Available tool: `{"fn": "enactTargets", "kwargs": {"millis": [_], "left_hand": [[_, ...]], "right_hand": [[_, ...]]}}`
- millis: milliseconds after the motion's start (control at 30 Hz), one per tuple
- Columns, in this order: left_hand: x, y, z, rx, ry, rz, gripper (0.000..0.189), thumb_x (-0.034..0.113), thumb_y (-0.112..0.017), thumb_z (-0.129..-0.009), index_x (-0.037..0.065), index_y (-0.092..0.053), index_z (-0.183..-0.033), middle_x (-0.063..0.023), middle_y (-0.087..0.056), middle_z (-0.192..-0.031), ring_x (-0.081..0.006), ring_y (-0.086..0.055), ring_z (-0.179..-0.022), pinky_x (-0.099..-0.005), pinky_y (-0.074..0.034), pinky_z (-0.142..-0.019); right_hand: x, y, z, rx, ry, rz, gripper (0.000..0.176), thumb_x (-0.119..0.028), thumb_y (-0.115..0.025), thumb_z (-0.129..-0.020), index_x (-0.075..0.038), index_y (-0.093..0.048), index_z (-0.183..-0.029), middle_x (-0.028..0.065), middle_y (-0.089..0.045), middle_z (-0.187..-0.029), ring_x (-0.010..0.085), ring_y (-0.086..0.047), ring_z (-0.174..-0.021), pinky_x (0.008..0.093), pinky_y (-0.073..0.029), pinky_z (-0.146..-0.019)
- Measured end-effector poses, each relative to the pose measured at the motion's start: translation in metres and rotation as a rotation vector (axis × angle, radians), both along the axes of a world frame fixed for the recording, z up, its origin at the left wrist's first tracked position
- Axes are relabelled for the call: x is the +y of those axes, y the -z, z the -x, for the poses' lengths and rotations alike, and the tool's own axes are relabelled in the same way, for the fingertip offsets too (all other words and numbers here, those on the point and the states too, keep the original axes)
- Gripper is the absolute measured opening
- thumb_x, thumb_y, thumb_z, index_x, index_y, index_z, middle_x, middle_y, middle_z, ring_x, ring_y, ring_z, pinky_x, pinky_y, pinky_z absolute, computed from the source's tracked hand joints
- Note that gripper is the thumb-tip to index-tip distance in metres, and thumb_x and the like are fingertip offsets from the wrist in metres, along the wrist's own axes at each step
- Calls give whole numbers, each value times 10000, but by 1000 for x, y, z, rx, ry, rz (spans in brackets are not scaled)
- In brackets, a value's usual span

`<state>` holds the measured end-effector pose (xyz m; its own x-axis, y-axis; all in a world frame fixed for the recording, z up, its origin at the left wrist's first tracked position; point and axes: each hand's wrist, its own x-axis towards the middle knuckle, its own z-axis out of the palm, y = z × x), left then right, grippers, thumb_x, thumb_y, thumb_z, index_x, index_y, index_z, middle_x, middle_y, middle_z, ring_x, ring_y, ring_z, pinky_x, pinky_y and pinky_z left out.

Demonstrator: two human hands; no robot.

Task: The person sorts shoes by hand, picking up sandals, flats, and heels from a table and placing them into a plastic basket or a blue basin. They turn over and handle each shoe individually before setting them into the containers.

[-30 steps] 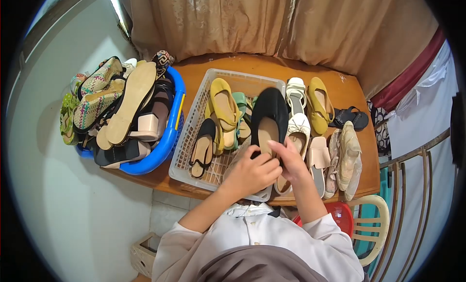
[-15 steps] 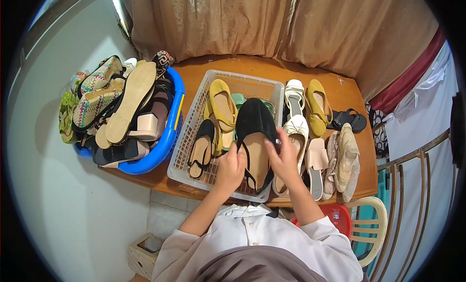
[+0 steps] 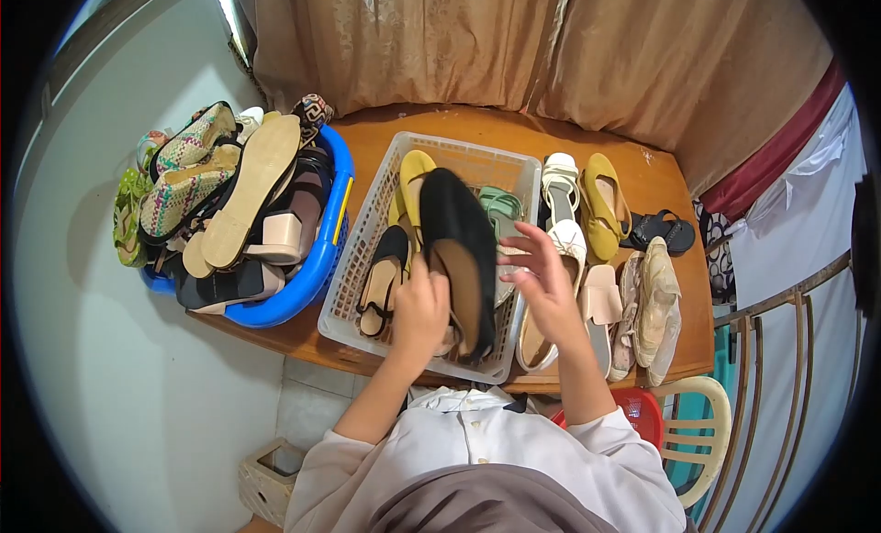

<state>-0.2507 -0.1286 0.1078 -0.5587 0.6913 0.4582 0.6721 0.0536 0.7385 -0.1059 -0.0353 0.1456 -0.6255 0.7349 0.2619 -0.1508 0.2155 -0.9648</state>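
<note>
A black pointed slingback shoe [image 3: 463,230] with a tan insole is tilted on its side above the clear plastic basket [image 3: 365,338]. My left hand [image 3: 421,315] is closed on its left edge. My right hand [image 3: 543,285] is apart from the shoe, fingers spread, just to its right. Inside the basket a smaller-looking black slingback [image 3: 383,281] lies at the left. Behind the held shoe are yellow flats [image 3: 416,171], partly hidden, and green sandals [image 3: 501,205].
A blue basket [image 3: 341,180] heaped with shoes stands at the left of the wooden table [image 3: 367,120]. Right of the clear basket are white sandals [image 3: 561,180], a yellow flat [image 3: 603,207], black sandals [image 3: 663,230], a pink slide [image 3: 601,299] and beige flats [image 3: 655,304].
My right hand has let go of the black shoe and opened, moving slightly right. The shoe has turned onto its side and shifted left in my left hand.
</note>
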Motion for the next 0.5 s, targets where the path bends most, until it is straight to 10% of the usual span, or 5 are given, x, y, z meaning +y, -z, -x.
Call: {"fn": "enactTargets", "kwargs": {"millis": [200,333,467,500], "left_hand": [[7,-3,-14,-56,95,107,348,120,-480,-856,-103,-386,-1107,-273,-526,-587,-448,-549,-584,-481,-423,-506],[11,1,-8,-24,33,126,282,99,-503,-848,-93,-424,-1038,-261,-517,-573,-439,-549,-587,-474,-418,-497],[13,12,16,-135,226,-19,198,65,-522,-842,-75,-477,-975,-232,-483,-534,-381,-519,-488,-396,-391,-445],[17,29,22,-273,320,-46,180,95,-541,-867,-58,-507,-955,-140,-443,-499,-219,-431,-404,-308,-332,-416]], "right_hand": [[4,10,22,-279,274,-641,653,-128,-663,-779,41,-298,-1293,258,-463,-1206,392,-513,-1053,382,-443,-861],[-1,14,20,-409,243,-559,568,-56,-597,-790,8,-326,-1285,251,-550,-1069,425,-553,-937,426,-462,-796],[16,22,17,-418,224,-452,451,-41,-565,-804,-3,-450,-1239,211,-616,-899,276,-626,-781,358,-489,-704],[27,32,14,-370,208,-410,423,-44,-563,-809,-3,-479,-1222,201,-624,-866,224,-627,-748,335,-489,-682]]}}
